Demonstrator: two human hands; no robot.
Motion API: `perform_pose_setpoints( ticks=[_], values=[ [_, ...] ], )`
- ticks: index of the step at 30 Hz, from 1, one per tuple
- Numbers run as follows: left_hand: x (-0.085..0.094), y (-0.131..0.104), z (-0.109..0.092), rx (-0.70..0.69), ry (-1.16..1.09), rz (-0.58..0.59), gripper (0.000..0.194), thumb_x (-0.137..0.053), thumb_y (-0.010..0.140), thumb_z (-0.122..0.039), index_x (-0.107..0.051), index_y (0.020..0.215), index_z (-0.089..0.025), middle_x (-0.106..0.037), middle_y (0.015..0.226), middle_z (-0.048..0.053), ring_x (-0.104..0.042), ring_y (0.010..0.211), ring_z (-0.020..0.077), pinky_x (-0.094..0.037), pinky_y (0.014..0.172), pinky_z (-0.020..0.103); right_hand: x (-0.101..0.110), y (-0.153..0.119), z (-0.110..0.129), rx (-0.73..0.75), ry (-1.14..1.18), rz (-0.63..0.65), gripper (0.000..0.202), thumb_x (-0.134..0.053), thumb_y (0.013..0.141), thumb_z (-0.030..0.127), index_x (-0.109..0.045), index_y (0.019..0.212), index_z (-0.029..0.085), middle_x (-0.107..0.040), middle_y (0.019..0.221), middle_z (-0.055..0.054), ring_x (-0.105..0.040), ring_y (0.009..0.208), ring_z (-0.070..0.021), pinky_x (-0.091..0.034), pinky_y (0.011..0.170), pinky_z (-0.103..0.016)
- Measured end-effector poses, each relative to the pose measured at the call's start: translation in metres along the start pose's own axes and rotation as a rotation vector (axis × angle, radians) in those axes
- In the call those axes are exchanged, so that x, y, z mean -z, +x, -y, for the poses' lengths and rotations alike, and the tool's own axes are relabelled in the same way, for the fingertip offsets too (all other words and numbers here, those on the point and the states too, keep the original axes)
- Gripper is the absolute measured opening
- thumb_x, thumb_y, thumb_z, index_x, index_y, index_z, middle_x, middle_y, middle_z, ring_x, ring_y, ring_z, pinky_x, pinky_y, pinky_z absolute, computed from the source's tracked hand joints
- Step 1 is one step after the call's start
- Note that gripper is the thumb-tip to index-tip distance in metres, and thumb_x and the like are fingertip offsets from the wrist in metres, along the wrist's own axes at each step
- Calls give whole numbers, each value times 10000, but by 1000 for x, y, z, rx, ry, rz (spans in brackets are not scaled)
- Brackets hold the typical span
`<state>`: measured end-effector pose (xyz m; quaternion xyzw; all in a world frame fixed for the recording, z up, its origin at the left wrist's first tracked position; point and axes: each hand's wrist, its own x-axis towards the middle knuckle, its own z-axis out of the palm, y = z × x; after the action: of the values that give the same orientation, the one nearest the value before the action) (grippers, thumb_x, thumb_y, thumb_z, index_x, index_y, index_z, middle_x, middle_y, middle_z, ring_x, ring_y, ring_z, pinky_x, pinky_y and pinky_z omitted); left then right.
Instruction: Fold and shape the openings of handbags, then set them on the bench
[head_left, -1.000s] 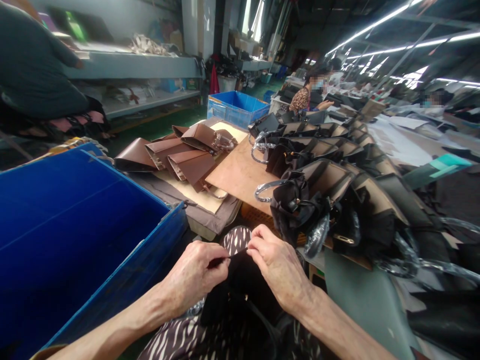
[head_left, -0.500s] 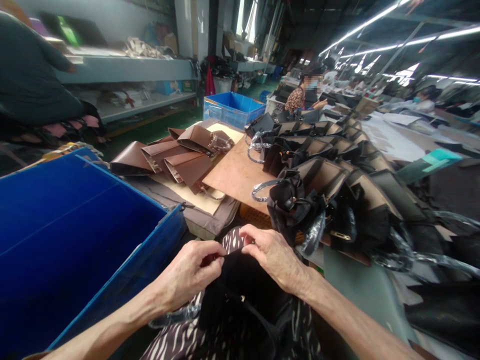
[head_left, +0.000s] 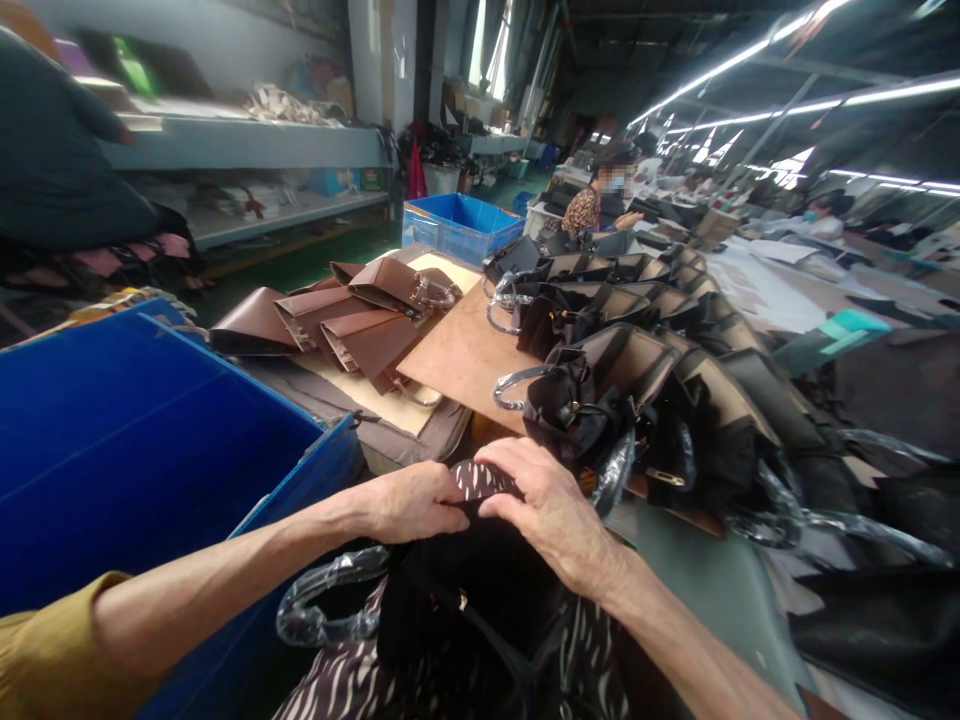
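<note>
On my lap, over patterned cloth [head_left: 341, 680], rests a black bag [head_left: 480, 570] with small gold-coloured fittings. Its plastic-wrapped handle [head_left: 326, 600] sticks out to the left. My left hand [head_left: 420, 503] pinches the bag's top edge from the left, fingers closed. At the right of the same edge, my right hand [head_left: 532, 500] grips it between thumb and curved fingers. The two hands are a short gap apart, with patterned cloth showing between them. The inside of the bag is too dark to make out.
A large blue bin [head_left: 150, 430] stands at the left. Brown bags [head_left: 367, 325] lie on a padded table beyond it, beside a brown board [head_left: 465, 345]. Many black bags [head_left: 637, 370] crowd the right. A seated person [head_left: 585, 210] is farther back, another person's sleeve at the upper left.
My left hand has moved slightly right and up along the bag's edge, its forearm now more level. The right hand has opened its grip a little wider. More of the wrapped handle shows at left.
</note>
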<state>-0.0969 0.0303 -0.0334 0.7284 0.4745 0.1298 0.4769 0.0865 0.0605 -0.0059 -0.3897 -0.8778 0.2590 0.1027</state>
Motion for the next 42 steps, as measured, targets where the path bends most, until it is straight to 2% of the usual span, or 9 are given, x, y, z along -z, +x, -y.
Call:
perform_pose_setpoints(
  ticks=[3, 7, 13, 19, 23, 26, 30, 37, 42],
  values=[
    [7, -12, 1, 38, -46, 61, 262, -456, 752, -287, -410, 529, -158, -316, 481, -48, -278, 429, 69, -187, 382, 207, 11, -5, -12, -149, 50, 50, 593, -670, 639, 213, -455, 1189, 268, -521, 1221, -3, -455, 1105, -179, -315, 925, -279],
    [11, -28, -1, 90, -74, 88, 254, -450, 770, -298, -415, 563, -155, -315, 496, -49, -273, 433, 62, -178, 365, 194, 14, -7, -16, -274, 101, 134, 463, -641, 653, 222, -524, 1094, 302, -623, 1045, 27, -544, 969, -177, -369, 813, -270],
    [11, -41, -1, 84, -74, 62, 222, -441, 776, -265, -419, 586, -152, -319, 512, -51, -277, 449, 57, -188, 376, 185, 13, -4, -4, -114, 39, 163, 139, -584, 732, 232, -614, 844, 306, -657, 792, 81, -578, 796, -136, -360, 692, -237],
    [7, -45, 2, 76, 26, -25, 227, -426, 783, -253, -427, 581, -148, -332, 505, -53, -287, 450, 55, -200, 387, 182, 8, -3, 0, 25, -209, 156, 288, -600, 756, 264, -554, 1040, 278, -648, 950, 15, -567, 847, -180, -364, 724, -272],
    [0, -45, 0, 63, 107, -77, 235, -419, 784, -242, -417, 569, -147, -349, 487, -54, -303, 443, 52, -206, 393, 180, 5, 0, 4, 59, -409, 182, 106, -572, 791, 259, -575, 895, 242, -647, 846, 14, -563, 739, -166, -348, 659, -268],
    [-2, -46, -3, 56, 121, -96, 230, -418, 781, -232, -403, 567, -149, -349, 482, -57, -302, 438, 48, -202, 392, 177, 3, 1, 4, 83, -467, 163, 69, -571, 792, 251, -574, 860, 240, -643, 818, 19, -557, 711, -162, -335, 641, -268],
    [-2, -46, -4, 47, 123, -98, 223, -416, 781, -225, -397, 571, -151, -344, 489, -58, -297, 441, 46, -205, 394, 171, 1, 1, -1, 71, -401, 155, 76, -551, 807, 252, -597, 867, 257, -646, 818, 23, -563, 728, -154, -335, 655, -257],
    [-4, -46, -6, 82, 129, -74, 228, -410, 791, -235, -411, 579, -152, -368, 500, -54, -307, 444, 45, -202, 390, 169, 1, 5, -8, 11, -90, 142, 63, -577, 775, 251, -635, 787, 272, -628, 751, 56, -556, 720, -111, -323, 626, -210],
    [-1, -47, -10, 86, 101, -43, 232, -403, 799, -237, -410, 584, -151, -366, 515, -53, -313, 457, 46, -206, 400, 169, 3, 8, -11, 28, -13, 161, 78, -573, 772, 271, -643, 744, 253, -611, 721, 57, -532, 687, -99, -306, 614, -207]
  ],
)
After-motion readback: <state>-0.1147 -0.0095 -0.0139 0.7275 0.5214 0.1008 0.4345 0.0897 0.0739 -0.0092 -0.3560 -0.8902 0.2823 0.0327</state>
